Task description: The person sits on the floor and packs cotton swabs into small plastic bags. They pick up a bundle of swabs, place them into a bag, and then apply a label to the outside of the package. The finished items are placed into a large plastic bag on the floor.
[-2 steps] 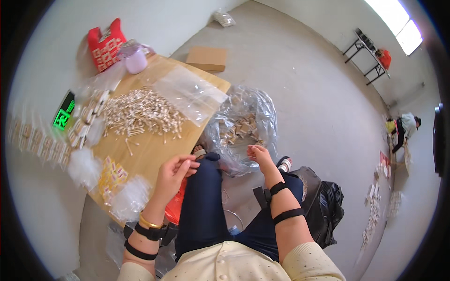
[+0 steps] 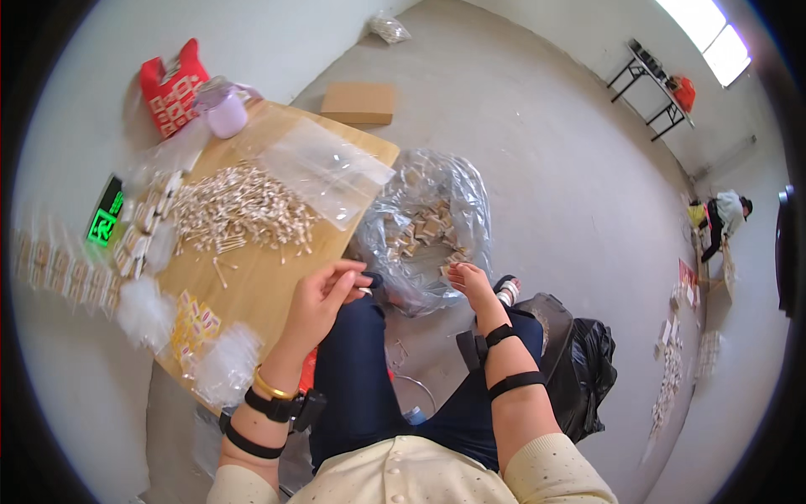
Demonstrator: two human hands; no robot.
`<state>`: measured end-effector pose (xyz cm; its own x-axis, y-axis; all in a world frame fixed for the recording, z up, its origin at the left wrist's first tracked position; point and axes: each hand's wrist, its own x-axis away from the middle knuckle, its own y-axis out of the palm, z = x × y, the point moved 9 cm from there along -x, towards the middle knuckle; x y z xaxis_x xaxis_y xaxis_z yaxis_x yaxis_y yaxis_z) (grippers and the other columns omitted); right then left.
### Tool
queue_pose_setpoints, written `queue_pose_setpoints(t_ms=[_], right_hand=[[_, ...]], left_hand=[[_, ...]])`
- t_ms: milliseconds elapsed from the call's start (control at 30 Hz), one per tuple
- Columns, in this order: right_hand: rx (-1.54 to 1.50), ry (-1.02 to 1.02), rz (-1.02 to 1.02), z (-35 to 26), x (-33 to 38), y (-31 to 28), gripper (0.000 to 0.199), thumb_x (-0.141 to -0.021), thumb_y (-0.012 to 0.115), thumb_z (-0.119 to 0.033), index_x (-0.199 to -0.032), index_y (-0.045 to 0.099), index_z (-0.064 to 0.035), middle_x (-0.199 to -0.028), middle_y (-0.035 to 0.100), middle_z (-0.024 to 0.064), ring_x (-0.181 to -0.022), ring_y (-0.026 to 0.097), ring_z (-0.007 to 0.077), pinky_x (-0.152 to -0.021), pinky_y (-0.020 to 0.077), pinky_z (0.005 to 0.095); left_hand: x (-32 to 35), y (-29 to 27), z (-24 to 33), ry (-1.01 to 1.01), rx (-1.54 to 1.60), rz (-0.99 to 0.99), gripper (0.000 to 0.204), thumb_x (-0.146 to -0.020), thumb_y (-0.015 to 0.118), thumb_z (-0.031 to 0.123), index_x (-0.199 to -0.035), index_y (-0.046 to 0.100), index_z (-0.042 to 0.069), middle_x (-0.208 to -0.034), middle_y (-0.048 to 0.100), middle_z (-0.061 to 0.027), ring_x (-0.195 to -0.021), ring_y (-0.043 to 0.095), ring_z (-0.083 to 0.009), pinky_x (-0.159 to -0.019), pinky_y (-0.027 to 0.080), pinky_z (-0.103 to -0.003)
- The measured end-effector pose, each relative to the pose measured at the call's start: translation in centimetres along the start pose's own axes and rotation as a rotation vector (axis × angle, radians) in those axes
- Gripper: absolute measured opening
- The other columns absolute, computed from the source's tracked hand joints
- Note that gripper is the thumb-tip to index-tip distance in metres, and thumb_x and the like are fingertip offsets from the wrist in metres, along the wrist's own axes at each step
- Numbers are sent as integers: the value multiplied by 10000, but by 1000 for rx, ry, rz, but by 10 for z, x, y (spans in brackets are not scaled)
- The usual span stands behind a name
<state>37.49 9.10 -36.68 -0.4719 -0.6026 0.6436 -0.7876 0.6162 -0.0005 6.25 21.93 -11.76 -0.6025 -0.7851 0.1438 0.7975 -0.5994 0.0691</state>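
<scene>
My left hand (image 2: 323, 292) hovers over my left thigh, just off the table's near right corner. Its fingers stretch loosely to the right and the thumb lies a little apart; I see nothing held in it. My right hand (image 2: 471, 282) is above the near right rim of a large clear plastic bag (image 2: 474, 197). Its fingers are drawn together, and whatever is in them is too small to make out. Inside the bag lie several small tan bundles (image 2: 430, 225). A wide heap of cotton swabs (image 2: 243, 206) covers the middle of the wooden table (image 2: 252, 277).
On the table are flat clear bags (image 2: 323, 168), yellow printed packets (image 2: 195, 323), a lilac jar (image 2: 223, 109), a red bag (image 2: 174, 88) and a green-lit display (image 2: 105, 214). A black bag (image 2: 588, 378) stands at my right. A cardboard box (image 2: 358, 102) and a distant person (image 2: 726, 214) are beyond.
The view has shifted slightly, so the table and its things sit farther left. My left hand has moved slightly up and right; my right hand stays near the bag rim.
</scene>
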Motion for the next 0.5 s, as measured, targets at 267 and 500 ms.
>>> queue_pose_setpoints(t_ms=[267,500], right_hand=[[124,-29,73,-48,-118,-70,331,-937,535,-252,-1166,636,-36,-1070,684,83,-994,623,196,-861,491,332],[156,-133,163,-114,-237,-77,362,-920,551,-232,-1228,593,-47,-1095,684,56,-1022,597,174,-892,462,341]], left_hand=[[-136,128,-70,-85,34,-211,238,-1010,529,181,-1140,633,11,-978,712,-86,-840,660,-118,-768,535,-262],[-180,198,-211,-262,-244,-410,251,-955,599,217,-1128,635,40,-932,712,-68,-803,669,-154,-725,521,-304]])
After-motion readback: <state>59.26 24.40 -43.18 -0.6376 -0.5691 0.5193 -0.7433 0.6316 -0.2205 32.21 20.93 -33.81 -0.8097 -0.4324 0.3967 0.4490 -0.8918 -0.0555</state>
